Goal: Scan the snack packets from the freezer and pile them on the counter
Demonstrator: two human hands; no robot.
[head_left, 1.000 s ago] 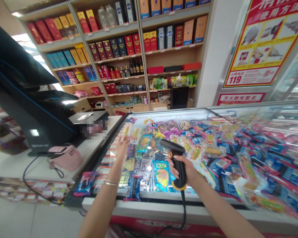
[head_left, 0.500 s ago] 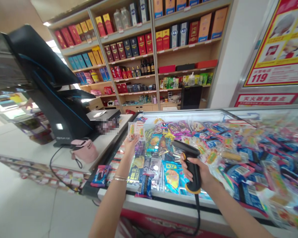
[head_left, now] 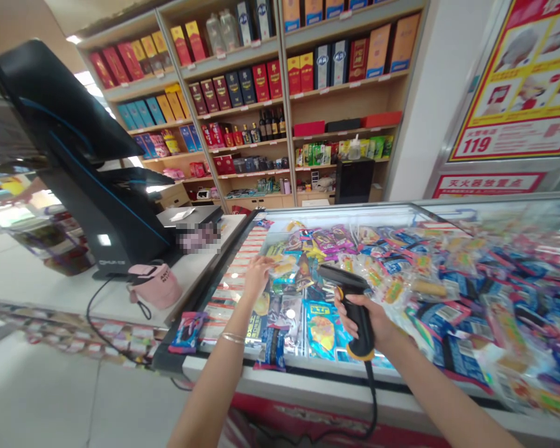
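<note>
Now R hand [head_left: 377, 320] grips scanner [head_left: 345, 281]; poster [head_left: 518, 93] reads "119".

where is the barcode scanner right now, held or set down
Held. The fingers of the right hand wrap the handle of the barcode scanner, its head raised over the freezer, its cord hanging below.

Wood shelves [head_left: 345, 106], white wall [head_left: 429, 112] rt.

Bright, even shop light, glare on the freezer glass [head_left: 494, 214], edges bent and blurred at right
</note>
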